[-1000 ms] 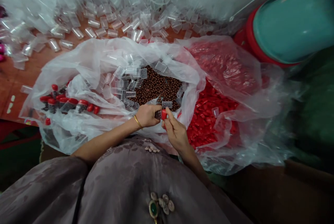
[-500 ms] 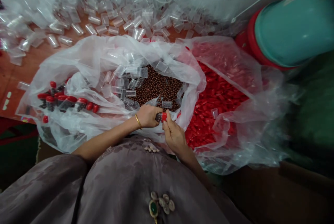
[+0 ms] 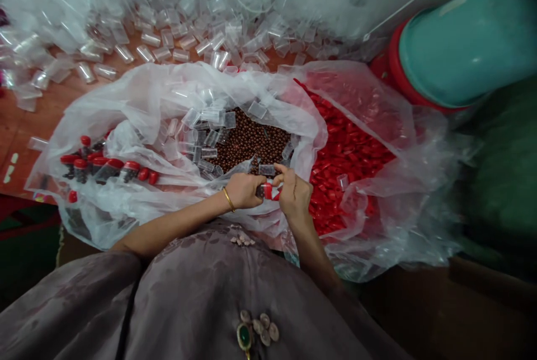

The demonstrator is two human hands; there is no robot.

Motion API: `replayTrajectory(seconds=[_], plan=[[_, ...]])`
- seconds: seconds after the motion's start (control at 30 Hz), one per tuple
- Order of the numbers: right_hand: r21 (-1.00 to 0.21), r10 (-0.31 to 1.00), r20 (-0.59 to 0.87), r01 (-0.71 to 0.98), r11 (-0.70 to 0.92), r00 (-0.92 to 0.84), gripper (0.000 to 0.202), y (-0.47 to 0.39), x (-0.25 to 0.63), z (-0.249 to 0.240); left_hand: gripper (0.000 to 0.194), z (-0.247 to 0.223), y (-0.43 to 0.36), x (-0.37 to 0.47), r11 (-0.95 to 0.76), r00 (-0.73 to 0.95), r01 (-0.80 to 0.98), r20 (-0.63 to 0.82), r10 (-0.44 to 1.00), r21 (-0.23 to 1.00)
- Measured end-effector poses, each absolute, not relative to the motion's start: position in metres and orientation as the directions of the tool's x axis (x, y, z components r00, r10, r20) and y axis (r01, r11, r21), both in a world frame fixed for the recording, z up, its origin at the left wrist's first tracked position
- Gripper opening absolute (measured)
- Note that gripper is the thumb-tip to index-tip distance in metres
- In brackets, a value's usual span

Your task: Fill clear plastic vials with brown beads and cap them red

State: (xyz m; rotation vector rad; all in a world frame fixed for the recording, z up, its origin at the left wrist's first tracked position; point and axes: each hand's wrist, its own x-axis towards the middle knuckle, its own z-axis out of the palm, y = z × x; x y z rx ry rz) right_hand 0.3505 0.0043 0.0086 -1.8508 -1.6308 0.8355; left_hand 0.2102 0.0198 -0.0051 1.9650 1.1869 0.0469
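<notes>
My left hand (image 3: 245, 190), with a gold bangle at the wrist, is closed round a small clear container with a red cap (image 3: 267, 190). My right hand (image 3: 293, 189) is beside the cap, its fingers bent; a small red piece shows near its fingertips, and whether it is gripped is hard to tell. Just beyond the hands lie brown beads (image 3: 251, 142) in a white plastic bag (image 3: 151, 83), with clear empty tubes (image 3: 212, 117) at their left. Red caps (image 3: 348, 164) fill a bag to the right.
Filled red-capped containers (image 3: 104, 169) lie at the left on the plastic. Many clear tubes (image 3: 146, 53) are spread along the back of the orange table (image 3: 17, 131). A teal bucket (image 3: 465, 47) with a red rim stands back right.
My right hand has moved right and slightly up, its fingers off their earlier hold on the cap. My left hand, still round the container, has shifted slightly right.
</notes>
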Motion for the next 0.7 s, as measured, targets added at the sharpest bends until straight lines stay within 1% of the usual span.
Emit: replayTrajectory(seconds=[0.03,0.1,0.17,0.23,0.3,0.4,0.5,0.57,0.6,0.67,0.7], plan=[[-0.790,0.984,-0.130,0.587,-0.175,0.118,0.062,0.006,0.348,0.004,0.022,-0.005,0.018,0.211,-0.264,0.596,0.705,-0.349,0.723,0.658],[-0.869,0.965,-0.232,0.421,-0.262,0.122,0.066,0.006,0.340,-0.006,0.021,-0.003,0.010,0.210,-0.321,0.654,0.680,-0.348,0.671,0.659],[-0.889,0.942,-0.331,0.313,-0.333,0.060,0.065,0.002,0.332,-0.014,0.021,0.000,0.001,0.208,-0.340,0.672,0.678,-0.361,0.647,0.652],[-0.883,0.917,-0.399,0.265,-0.387,0.009,0.063,-0.003,0.325,-0.018,0.020,0.004,-0.006,0.203,-0.360,0.684,0.673,-0.358,0.636,0.647],[-0.877,0.900,-0.436,0.214,-0.430,0.019,0.063,-0.004,0.319,-0.019,0.019,0.006,-0.007,0.197,-0.379,0.692,0.666,-0.342,0.636,0.642],[-0.876,0.880,-0.475,0.082,-0.475,0.023,0.070,0.002,0.302,-0.017,0.017,0.004,-0.001,0.183,-0.400,0.697,0.648,-0.295,0.653,0.648],[-0.899,0.899,-0.438,-0.033,-0.437,0.028,0.076,0.012,0.281,-0.014,0.014,-0.004,0.002,0.162,-0.365,0.633,0.674,-0.247,0.733,0.643],[-0.940,0.934,-0.340,-0.010,-0.341,0.106,0.069,0.016,0.280,-0.012,0.013,-0.011,-0.002,0.138,-0.289,0.523,0.729,-0.232,0.820,0.621],[-0.959,0.951,-0.267,0.049,-0.278,0.157,0.061,0.018,0.286,-0.011,0.015,-0.013,-0.005,0.122,-0.228,0.445,0.761,-0.233,0.865,0.607],[-0.950,0.965,-0.098,0.267,-0.164,0.245,0.044,0.017,0.316,-0.011,0.026,-0.016,-0.013,0.079,-0.041,0.207,0.841,-0.251,0.946,0.540],[-0.902,0.960,-0.011,0.411,-0.131,0.281,0.036,0.016,0.338,-0.012,0.031,-0.016,-0.017,0.054,0.080,0.055,0.879,-0.267,0.962,0.470]])
